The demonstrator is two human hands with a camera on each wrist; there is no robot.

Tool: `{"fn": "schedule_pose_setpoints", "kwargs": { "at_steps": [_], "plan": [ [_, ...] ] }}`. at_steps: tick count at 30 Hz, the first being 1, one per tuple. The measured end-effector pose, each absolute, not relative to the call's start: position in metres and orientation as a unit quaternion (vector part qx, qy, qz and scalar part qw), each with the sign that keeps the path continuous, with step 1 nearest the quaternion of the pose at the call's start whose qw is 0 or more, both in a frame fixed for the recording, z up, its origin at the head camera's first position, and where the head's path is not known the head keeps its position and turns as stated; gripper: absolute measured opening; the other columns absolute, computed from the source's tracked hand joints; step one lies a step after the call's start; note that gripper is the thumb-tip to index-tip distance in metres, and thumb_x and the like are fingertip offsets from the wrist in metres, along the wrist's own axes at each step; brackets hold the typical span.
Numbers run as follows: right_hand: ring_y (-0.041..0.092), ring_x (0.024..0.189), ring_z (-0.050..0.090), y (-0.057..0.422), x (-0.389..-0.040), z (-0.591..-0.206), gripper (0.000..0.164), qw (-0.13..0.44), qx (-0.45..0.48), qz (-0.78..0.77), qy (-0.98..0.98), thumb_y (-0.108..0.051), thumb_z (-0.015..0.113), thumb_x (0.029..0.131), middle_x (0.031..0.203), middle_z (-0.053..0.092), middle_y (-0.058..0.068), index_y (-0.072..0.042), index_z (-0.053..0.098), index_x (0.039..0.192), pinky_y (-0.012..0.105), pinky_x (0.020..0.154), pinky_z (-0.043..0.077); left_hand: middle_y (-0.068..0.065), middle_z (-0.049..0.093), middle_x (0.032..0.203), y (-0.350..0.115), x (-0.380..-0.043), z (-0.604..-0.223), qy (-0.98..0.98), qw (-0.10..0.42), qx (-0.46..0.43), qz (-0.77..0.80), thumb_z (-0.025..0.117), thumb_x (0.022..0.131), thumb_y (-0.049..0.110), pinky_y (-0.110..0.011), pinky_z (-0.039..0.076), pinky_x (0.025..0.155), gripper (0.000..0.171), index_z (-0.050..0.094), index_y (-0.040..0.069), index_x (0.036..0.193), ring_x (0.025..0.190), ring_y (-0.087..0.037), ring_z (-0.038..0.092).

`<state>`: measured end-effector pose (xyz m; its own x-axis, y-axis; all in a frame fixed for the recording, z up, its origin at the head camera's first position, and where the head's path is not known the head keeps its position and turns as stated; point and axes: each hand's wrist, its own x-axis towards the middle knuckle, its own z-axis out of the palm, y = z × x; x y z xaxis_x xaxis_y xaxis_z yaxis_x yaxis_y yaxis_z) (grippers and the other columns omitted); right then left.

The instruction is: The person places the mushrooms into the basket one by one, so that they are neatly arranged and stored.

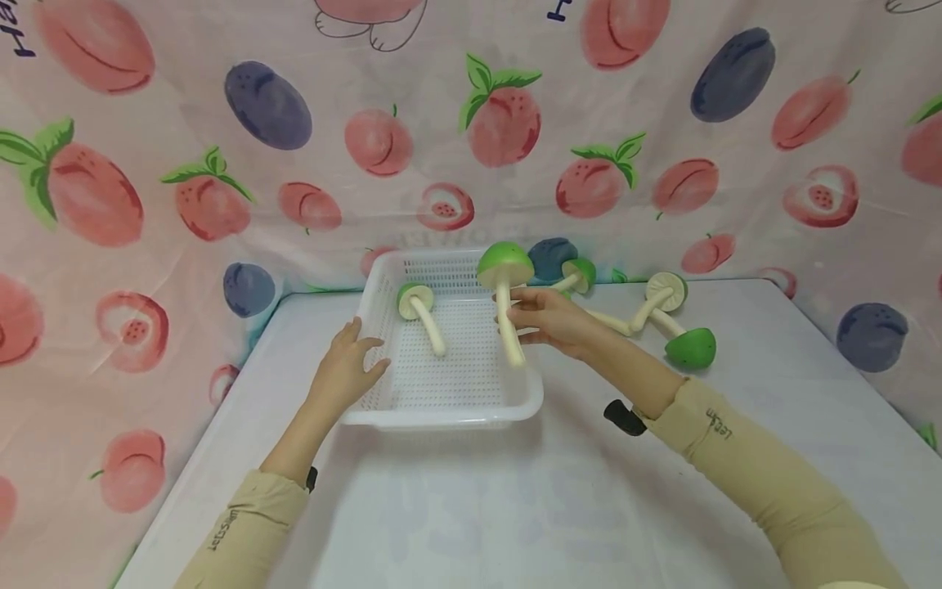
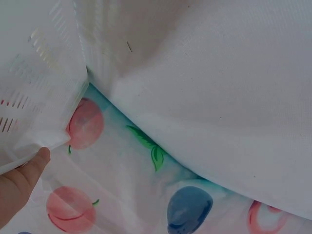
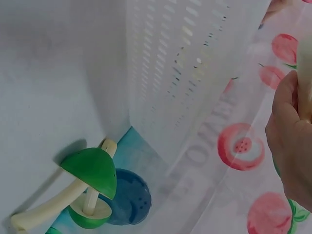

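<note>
My right hand [image 1: 552,319] holds a toy mushroom [image 1: 504,286] by its pale stem, cap up, over the right side of a white plastic basket [image 1: 449,419]. In the right wrist view, the right hand [image 3: 292,141] shows at the right edge, with part of the pale stem [image 3: 305,78]. A second green-capped mushroom [image 1: 428,323] lies inside the basket. At the basket's left rim rests my left hand [image 1: 346,368], its fingers spread and fairly straight. The left wrist view shows one finger [image 2: 36,165] against the rim.
Several more mushrooms lie right of the basket, among them one with its green cap [image 1: 692,349] nearest me and one showing its pale underside [image 1: 666,288]. A white table [image 1: 471,507] carries everything. Behind it hangs a fruit-print cloth [image 1: 456,82].
</note>
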<state>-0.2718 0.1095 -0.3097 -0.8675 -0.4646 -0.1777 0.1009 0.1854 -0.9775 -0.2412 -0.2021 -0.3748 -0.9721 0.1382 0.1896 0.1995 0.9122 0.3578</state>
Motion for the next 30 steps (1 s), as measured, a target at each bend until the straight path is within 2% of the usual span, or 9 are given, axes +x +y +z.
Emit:
{"fn": "schedule_pose_setpoints", "kwargs": {
  "at_steps": [6, 16, 24, 30],
  "plan": [
    [0.017, 0.101, 0.06, 0.098, -0.284, -0.306, 0.044, 0.228, -0.112, -0.601, 0.758, -0.008, 0.046, 0.098, 0.102, 0.059, 0.005, -0.001, 0.039, 0.141, 0.048, 0.099, 0.047, -0.034, 0.03, 0.145, -0.202, -0.242, -0.375, -0.974, 0.083, -0.092, -0.187, 0.067, 0.086, 0.023, -0.063, 0.036, 0.101, 0.039, 0.063, -0.001, 0.117, 0.136, -0.049, 0.028],
    [0.025, 0.107, 0.055, 0.083, -0.309, -0.304, 0.05, 0.208, -0.084, -0.562, 0.796, -0.007, 0.048, 0.096, 0.117, 0.051, 0.017, 0.004, 0.032, 0.143, 0.045, 0.098, 0.048, -0.034, 0.031, 0.145, -0.203, -0.241, -0.375, -0.975, 0.085, -0.093, -0.185, 0.067, 0.086, 0.023, -0.063, 0.037, 0.1, 0.04, 0.063, -0.001, 0.117, 0.136, -0.049, 0.028],
    [0.021, 0.093, 0.057, 0.074, -0.328, -0.31, 0.048, 0.201, -0.078, -0.528, 0.822, -0.007, 0.049, 0.095, 0.115, 0.052, 0.019, 0.004, 0.036, 0.141, 0.044, 0.094, 0.051, -0.034, 0.032, 0.144, -0.204, -0.24, -0.375, -0.974, 0.091, -0.093, -0.186, 0.067, 0.086, 0.022, -0.064, 0.037, 0.1, 0.038, 0.064, -0.001, 0.116, 0.135, -0.05, 0.029],
    [0.022, 0.094, 0.057, 0.066, -0.334, -0.311, 0.049, 0.202, -0.081, -0.519, 0.827, -0.006, 0.048, 0.096, 0.123, 0.051, 0.023, 0.006, 0.034, 0.141, 0.045, 0.094, 0.051, -0.035, 0.033, 0.143, -0.203, -0.241, -0.375, -0.973, 0.095, -0.094, -0.185, 0.067, 0.085, 0.02, -0.064, 0.038, 0.099, 0.037, 0.064, -0.002, 0.114, 0.135, -0.05, 0.03]
  ]
}}
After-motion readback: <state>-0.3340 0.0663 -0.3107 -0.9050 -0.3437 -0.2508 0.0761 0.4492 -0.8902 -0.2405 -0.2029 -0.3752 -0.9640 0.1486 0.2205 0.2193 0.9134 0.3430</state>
